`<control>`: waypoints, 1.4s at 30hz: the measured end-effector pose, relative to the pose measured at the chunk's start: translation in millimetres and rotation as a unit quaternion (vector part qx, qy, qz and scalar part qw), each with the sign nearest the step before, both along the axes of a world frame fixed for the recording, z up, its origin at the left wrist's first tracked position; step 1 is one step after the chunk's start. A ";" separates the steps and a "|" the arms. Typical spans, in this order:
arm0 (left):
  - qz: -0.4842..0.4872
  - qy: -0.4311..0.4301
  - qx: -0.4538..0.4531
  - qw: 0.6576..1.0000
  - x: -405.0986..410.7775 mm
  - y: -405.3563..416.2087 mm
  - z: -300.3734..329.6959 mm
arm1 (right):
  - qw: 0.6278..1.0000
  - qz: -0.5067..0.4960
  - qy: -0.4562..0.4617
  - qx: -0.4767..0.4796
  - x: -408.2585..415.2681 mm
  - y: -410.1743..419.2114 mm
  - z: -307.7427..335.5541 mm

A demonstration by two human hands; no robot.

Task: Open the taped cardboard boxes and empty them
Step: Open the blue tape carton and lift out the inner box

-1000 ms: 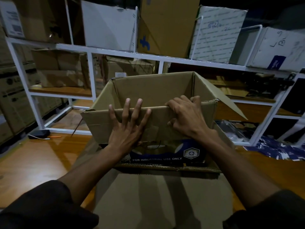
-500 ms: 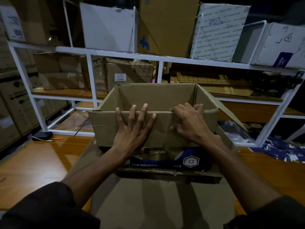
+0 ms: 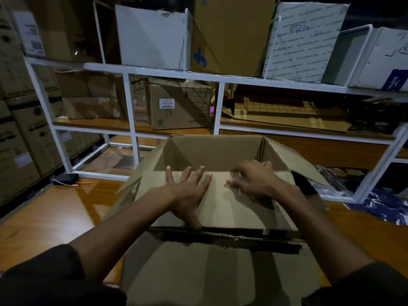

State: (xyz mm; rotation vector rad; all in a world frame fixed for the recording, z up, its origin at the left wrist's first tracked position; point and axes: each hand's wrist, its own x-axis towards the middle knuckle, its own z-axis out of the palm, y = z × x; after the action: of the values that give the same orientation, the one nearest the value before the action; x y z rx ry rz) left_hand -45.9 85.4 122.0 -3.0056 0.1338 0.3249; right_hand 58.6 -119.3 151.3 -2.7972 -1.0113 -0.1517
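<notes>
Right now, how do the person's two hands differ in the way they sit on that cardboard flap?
The left hand lies flat on the near flap with fingers straight and spread; the right hand has its fingers bent, tips on the cardboard. The left hand sits near the flap's middle, the right hand closer to the open box's right side. Both are bare, palm down, and touch the same flap.
</notes>
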 end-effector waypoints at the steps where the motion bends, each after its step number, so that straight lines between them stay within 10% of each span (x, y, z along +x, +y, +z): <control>1: -0.006 0.023 -0.020 1.000 -1.3 -1.5 -3.0 | 1.000 0.005 0.017 0.001 -1.5 -0.6 -7.0; 42: 0.008 -0.031 -0.096 0.995 -5.8 -50.5 -63.9 | 0.997 -0.006 0.055 0.054 -40.0 -25.5 -100.5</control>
State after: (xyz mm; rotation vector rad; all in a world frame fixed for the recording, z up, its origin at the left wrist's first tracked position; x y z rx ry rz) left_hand -51.7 35.0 58.1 -3.2043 0.1427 0.2312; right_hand 18.6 -144.9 50.8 -2.6828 -0.9319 -0.0516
